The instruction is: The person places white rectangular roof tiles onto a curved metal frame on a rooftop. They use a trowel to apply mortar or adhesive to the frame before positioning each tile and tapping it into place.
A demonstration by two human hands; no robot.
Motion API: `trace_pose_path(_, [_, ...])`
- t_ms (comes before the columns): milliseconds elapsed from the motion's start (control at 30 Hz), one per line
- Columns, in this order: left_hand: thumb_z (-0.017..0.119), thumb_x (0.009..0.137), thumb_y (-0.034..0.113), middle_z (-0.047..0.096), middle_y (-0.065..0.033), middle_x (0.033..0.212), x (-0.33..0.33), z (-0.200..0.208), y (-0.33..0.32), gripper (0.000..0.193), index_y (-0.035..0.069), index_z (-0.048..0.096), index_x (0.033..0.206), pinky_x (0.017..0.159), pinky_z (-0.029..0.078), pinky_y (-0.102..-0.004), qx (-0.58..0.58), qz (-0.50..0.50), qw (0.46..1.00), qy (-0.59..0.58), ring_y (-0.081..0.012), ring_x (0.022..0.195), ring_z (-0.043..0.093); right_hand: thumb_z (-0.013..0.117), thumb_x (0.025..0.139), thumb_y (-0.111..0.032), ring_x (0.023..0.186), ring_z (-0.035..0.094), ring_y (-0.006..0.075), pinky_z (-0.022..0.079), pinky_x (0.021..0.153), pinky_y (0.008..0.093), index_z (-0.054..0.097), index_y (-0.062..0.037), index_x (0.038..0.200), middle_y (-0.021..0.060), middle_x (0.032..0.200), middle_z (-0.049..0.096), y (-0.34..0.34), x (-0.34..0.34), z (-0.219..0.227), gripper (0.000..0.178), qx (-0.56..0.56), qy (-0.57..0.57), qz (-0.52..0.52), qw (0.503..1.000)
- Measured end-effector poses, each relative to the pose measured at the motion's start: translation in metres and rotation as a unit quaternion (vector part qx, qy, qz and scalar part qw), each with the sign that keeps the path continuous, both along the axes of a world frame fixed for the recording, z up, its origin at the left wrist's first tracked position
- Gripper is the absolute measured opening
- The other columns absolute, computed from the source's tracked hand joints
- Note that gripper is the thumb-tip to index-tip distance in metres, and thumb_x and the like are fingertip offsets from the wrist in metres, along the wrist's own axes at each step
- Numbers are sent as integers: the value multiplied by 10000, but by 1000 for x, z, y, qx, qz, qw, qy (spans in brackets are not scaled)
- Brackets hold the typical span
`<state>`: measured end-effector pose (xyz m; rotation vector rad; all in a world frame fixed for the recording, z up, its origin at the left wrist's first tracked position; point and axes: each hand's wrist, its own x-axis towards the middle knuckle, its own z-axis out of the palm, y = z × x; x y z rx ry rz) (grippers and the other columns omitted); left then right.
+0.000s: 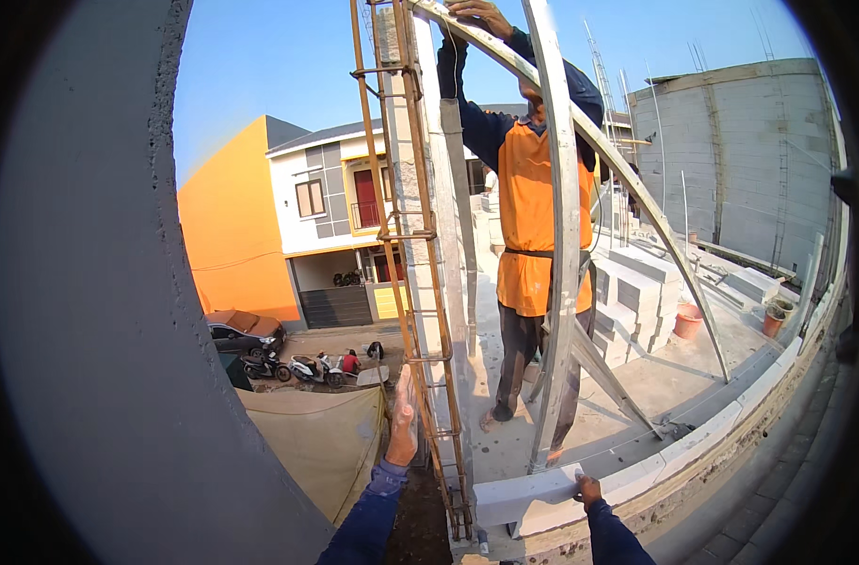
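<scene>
My left hand point(403, 419) is raised beside a rusty rebar column cage point(420, 282), its fingers stretched upward. Whether its palm touches the bars I cannot tell. Low in the view, my right hand point(587, 492) grips the right end of a pale lightweight concrete block point(523, 494). This block sits at the top of the low wall by the foot of the cage, with a gap under part of it. A row of similar blocks point(627, 482) runs on to the right of my hand.
A co-worker in an orange shirt point(528, 221) stands across the wall, arms raised among slanted metal props point(561, 235). Block stacks point(636, 292) and an orange bucket point(688, 321) stand behind. A grey wall point(119, 282) fills the left; parked motorcycles point(312, 368) lie far below.
</scene>
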<state>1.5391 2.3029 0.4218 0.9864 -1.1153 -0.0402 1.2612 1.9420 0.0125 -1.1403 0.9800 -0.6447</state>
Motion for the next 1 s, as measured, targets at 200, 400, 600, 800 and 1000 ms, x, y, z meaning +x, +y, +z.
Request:
trace_pose_path(200, [416,902,801,141,-168,1675,15,3,-18,1088,41,110,1619,1257,93,-473,38,-23,999,-15,-321,1554,122,655,899,-406,989,635,289,590,744,467,600,-45,1194,139,1113,625,-47,6,-77,469,-546,241,170,784])
trace_pose_path(400, [433,903,794,163,-161,1670,33,-2,-15,1079,43,131,1617,1258,120,-469,68,-24,997,-19,-316,1548,148,619,947,-419,1058,633,304,596,730,496,620,-47,1212,148,1135,622,-32,4,-52,457,-468,159,124,860])
trace_pose_path(600, [450,903,787,184,-154,1665,48,-3,-16,1070,45,152,1614,1260,147,-465,69,-12,997,-27,-311,1543,174,686,896,-427,910,612,240,559,709,461,524,-57,1347,94,1116,626,-10,-4,-22,605,-4,-51,33,998])
trace_pose_path(800, [467,904,780,206,-147,1660,58,-20,-9,1061,47,173,1612,1261,174,-461,68,3,997,-31,-306,1537,200,556,941,-486,950,621,241,559,800,451,608,-53,1238,106,1087,622,-5,-20,-10,527,-44,-21,97,994])
trace_pose_path(1000, [463,906,781,330,-150,1597,45,-7,-17,1048,20,235,1590,1228,227,-409,43,4,999,-31,-272,1483,306,616,916,-486,874,574,175,542,755,366,676,-77,1122,50,971,587,20,-16,33,462,-28,6,24,999])
